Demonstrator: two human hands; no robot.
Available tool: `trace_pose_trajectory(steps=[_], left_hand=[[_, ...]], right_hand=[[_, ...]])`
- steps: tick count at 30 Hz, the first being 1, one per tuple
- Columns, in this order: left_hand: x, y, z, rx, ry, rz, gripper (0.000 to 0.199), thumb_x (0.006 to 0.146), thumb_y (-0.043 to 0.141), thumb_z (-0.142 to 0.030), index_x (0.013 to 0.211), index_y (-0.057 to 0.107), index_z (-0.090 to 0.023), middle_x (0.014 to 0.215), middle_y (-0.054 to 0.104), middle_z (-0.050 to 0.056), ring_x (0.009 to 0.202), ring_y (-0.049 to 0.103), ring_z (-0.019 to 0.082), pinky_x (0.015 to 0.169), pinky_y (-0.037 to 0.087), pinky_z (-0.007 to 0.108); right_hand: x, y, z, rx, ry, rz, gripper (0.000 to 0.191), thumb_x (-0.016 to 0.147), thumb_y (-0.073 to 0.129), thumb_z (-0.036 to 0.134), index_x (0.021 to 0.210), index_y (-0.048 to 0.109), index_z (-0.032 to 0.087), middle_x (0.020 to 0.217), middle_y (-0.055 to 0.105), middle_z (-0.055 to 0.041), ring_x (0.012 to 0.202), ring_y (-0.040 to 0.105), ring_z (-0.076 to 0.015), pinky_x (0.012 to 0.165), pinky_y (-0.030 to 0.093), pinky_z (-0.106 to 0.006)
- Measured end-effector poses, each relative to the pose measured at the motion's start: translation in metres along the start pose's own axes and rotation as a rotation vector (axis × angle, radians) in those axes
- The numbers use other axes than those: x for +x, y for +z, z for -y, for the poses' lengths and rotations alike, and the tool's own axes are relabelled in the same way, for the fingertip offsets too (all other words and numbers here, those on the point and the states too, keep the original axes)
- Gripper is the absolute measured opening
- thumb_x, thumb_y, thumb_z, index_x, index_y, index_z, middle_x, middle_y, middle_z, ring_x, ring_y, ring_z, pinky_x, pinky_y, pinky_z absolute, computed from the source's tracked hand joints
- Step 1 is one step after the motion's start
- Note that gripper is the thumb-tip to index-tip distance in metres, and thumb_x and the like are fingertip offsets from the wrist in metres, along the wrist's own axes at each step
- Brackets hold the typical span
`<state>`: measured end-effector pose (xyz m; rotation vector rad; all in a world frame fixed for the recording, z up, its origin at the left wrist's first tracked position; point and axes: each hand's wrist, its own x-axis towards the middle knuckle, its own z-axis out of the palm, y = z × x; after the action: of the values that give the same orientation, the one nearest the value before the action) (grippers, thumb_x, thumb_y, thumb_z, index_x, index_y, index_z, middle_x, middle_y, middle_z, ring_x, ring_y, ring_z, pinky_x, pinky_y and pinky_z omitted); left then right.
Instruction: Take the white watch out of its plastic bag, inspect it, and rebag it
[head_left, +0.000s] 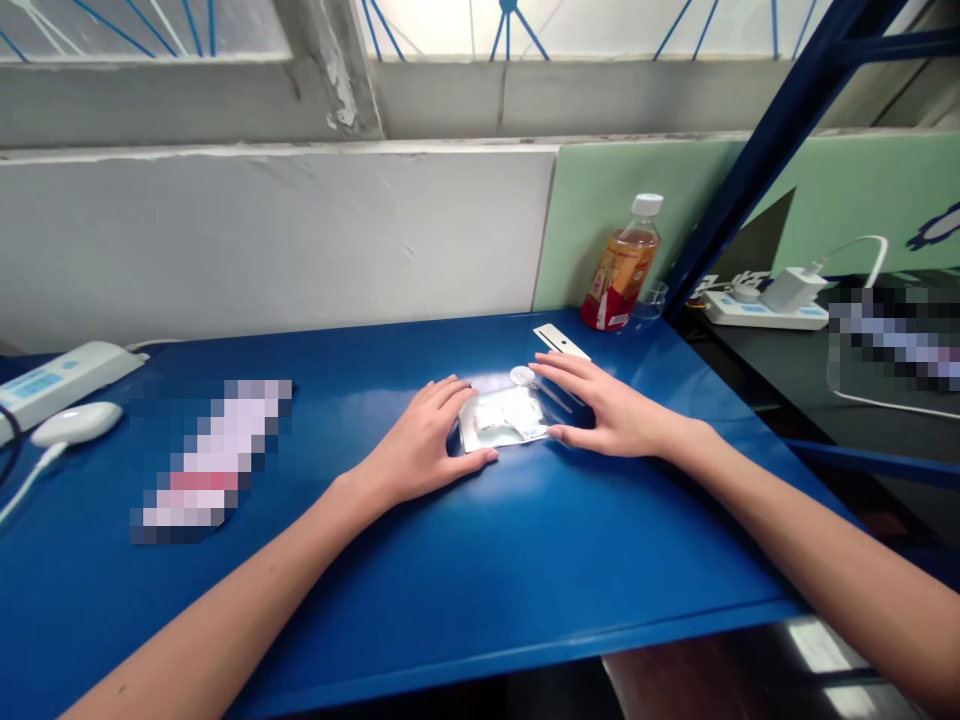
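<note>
A small clear plastic packet (501,418) with whitish contents lies flat on the blue table (480,560), between my two hands. My left hand (427,435) rests at the packet's left side, thumb and fingers apart. On the other side, my right hand (600,400) has its fingers spread, its thumb by the packet's right edge. Just behind the packet is a small round white piece (522,376), close to my right fingertips. A flat white strip with a dark slot (561,342) lies beyond my right hand. What the packet contains is not clear.
A drink bottle (622,265) stands at the back right beside a clear cup-like piece (651,300). Left are a blurred-out flat object (214,460), a white power strip (71,375) and a white corded device (77,424). A blue metal post (750,165) rises at the right.
</note>
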<state>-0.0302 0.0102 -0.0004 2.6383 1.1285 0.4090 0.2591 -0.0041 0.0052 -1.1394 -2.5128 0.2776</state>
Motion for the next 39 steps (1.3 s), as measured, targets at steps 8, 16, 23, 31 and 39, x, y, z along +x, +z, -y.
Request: trace_pose_trajectory(steps=[8, 16, 23, 31, 39], left_hand=[[-0.001, 0.001, 0.001, 0.001, 0.007, -0.002, 0.076, 0.086, 0.06, -0.062, 0.142, 0.045, -0.014, 0.149, 0.044, 0.017, 0.142, 0.034, 0.034, 0.118, 0.025, 0.053], [-0.002, 0.003, 0.001, 0.032, 0.012, 0.002, 0.077, 0.088, 0.058, -0.062, 0.146, 0.043, -0.014, 0.15, 0.042, 0.017, 0.143, 0.031, 0.035, 0.117, 0.025, 0.053], [-0.003, 0.003, 0.0, 0.018, -0.014, -0.014, 0.08, 0.086, 0.061, -0.062, 0.142, 0.045, -0.007, 0.15, 0.042, 0.021, 0.143, 0.031, 0.035, 0.116, 0.03, 0.051], [-0.004, 0.005, -0.002, -0.002, -0.077, -0.03, 0.078, 0.084, 0.063, -0.062, 0.141, 0.047, -0.009, 0.15, 0.043, 0.019, 0.147, 0.022, 0.037, 0.115, 0.032, 0.054], [-0.005, 0.005, -0.002, 0.0, -0.062, -0.043, 0.081, 0.083, 0.063, -0.065, 0.14, 0.047, -0.009, 0.149, 0.042, 0.021, 0.144, 0.029, 0.037, 0.115, 0.031, 0.055]], right_hand=[[-0.002, -0.002, -0.005, 0.046, 0.011, 0.048, 0.067, 0.088, 0.061, 0.049, 0.145, 0.045, 0.018, 0.154, 0.039, -0.0183, 0.143, 0.033, -0.0351, 0.114, 0.033, -0.055], [-0.002, 0.006, -0.004, 0.019, 0.052, 0.025, 0.072, 0.088, 0.059, 0.055, 0.146, 0.043, 0.015, 0.153, 0.039, -0.0201, 0.142, 0.036, -0.0353, 0.114, 0.035, -0.053], [-0.002, 0.006, -0.002, 0.001, 0.047, -0.003, 0.075, 0.086, 0.062, 0.056, 0.146, 0.043, 0.014, 0.153, 0.039, -0.0215, 0.143, 0.034, -0.0375, 0.114, 0.034, -0.056], [-0.002, 0.006, -0.002, -0.001, 0.032, 0.013, 0.068, 0.088, 0.061, 0.053, 0.145, 0.046, 0.019, 0.157, 0.035, -0.0179, 0.147, 0.023, -0.039, 0.114, 0.03, -0.061], [-0.001, 0.002, -0.004, 0.026, 0.062, 0.06, 0.07, 0.086, 0.062, 0.058, 0.141, 0.052, 0.018, 0.152, 0.042, -0.0166, 0.146, 0.025, -0.0387, 0.114, 0.031, -0.06]])
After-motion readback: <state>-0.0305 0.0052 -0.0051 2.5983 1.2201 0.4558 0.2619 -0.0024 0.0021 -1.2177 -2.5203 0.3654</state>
